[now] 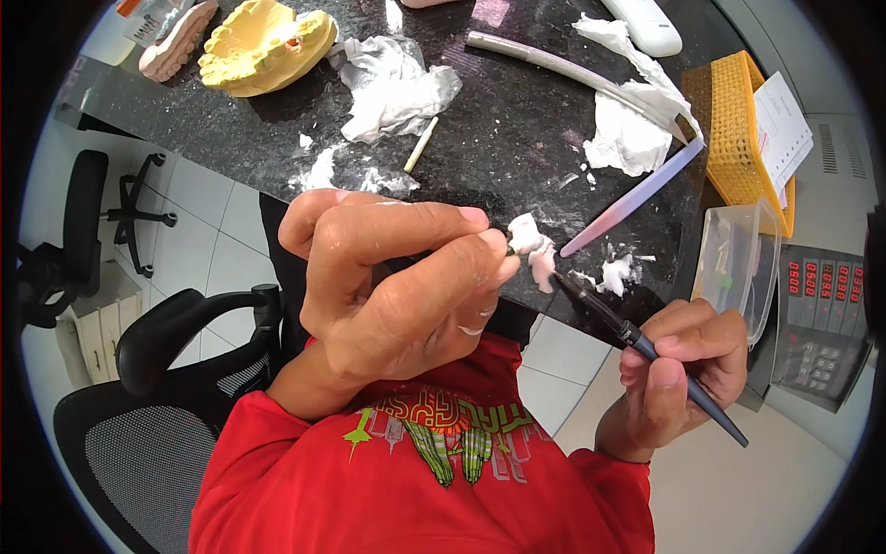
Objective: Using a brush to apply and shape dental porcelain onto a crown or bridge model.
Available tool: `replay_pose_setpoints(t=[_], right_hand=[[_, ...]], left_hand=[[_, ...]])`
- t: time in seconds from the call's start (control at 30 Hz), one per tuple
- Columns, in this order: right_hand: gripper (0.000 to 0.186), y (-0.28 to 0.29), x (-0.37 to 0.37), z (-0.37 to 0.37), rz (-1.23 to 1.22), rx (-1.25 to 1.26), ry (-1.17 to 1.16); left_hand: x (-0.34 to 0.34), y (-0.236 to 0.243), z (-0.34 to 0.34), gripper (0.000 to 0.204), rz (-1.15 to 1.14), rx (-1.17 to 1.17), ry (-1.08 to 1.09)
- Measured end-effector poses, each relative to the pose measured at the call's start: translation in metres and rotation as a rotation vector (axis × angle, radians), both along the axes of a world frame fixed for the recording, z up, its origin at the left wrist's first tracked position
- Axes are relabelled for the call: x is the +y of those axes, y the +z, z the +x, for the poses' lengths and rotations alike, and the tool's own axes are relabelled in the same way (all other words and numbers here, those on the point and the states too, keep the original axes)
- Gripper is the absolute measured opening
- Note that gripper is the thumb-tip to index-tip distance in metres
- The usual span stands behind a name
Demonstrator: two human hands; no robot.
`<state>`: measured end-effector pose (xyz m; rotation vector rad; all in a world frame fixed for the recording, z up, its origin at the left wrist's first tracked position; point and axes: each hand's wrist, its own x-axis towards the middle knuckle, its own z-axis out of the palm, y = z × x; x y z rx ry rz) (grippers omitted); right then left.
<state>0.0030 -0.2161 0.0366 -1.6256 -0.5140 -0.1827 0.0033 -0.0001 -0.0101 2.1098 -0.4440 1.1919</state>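
My left hand (pixel 392 282) is closed in a pinch in front of my chest. At its fingertips is a small white-and-pink dental piece (pixel 525 234), irregular in outline; the exact grip point is hidden by the fingers. In my right hand (pixel 683 369) is a slim dark brush (pixel 637 337), held like a pen. Its pointed tip is at the pink lower part of the piece, touching or very close. White smears mark the left fingers. Just beyond the brush tip lies a pink-and-lilac tapered stick (pixel 637 196).
Crumpled white tissues (pixel 392 90) and white powder patches (pixel 616 275) lie on the dark speckled counter (pixel 498 138). A yellow dental cast (pixel 263 51) stands far left. A metal-handled tool (pixel 568 69) lies at the back. Right are a yellow basket (pixel 724 115), clear container (pixel 729 249) and control panel (pixel 821 314).
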Motion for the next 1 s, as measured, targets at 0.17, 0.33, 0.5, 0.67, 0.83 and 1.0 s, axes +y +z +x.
replay_pose_setpoints(t=[0.17, 0.33, 0.5, 0.67, 0.83, 1.0], right_hand=[[0.014, 0.000, 0.000, 0.001, -0.024, -0.014, -0.001], [0.014, -0.001, 0.000, 0.000, -0.036, -0.026, -0.009], [0.019, -0.006, 0.002, 0.004, 0.045, -0.194, 0.089], [0.026, -0.007, 0.007, 0.004, -0.038, -0.421, 0.124], [0.019, -0.011, 0.017, -0.002, -0.086, -0.415, 0.006], [0.021, -0.009, 0.017, -0.002, -0.133, -0.408, 0.004]], left_hand=[[-0.002, 0.000, 0.001, 0.013, -0.016, -0.003, 0.009], [-0.002, 0.001, 0.000, 0.013, -0.014, 0.002, 0.008], [-0.001, 0.001, -0.003, 0.015, -0.006, 0.039, 0.025], [-0.003, 0.003, -0.003, 0.016, -0.016, 0.040, 0.032], [-0.003, 0.001, -0.004, 0.017, -0.018, 0.052, 0.040], [-0.002, 0.002, -0.004, 0.018, -0.036, 0.058, 0.032]])
